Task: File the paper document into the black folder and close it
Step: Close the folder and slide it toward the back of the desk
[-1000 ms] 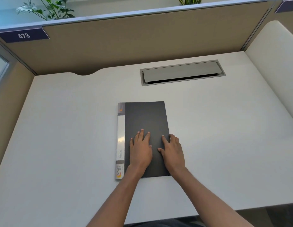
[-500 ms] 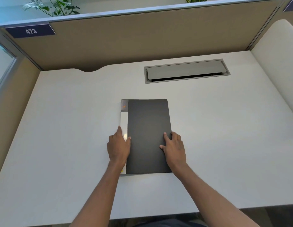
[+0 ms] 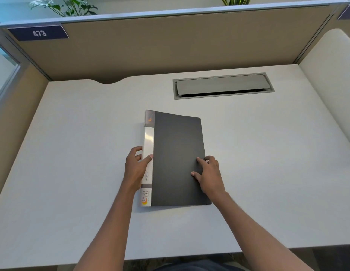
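Observation:
The black folder [image 3: 178,153] is closed, with its white labelled spine on the left. It sits in the middle of the white desk [image 3: 72,173], its spine side tilted up a little off the surface. My left hand [image 3: 136,169] grips the spine, thumb on top and fingers under the edge. My right hand [image 3: 209,176] holds the right edge of the cover, fingertips pressing on top. No paper document shows; whether it is inside the folder cannot be seen.
A grey cable hatch [image 3: 223,86] is set into the desk behind the folder. Beige partition walls [image 3: 170,45] enclose the desk at the back and left. A white rounded panel [image 3: 334,85] stands at the right. Plants show above the partition.
My left hand slid from the cover to the spine and took hold of it. My right hand moved to the right edge. The spine side has lifted slightly.

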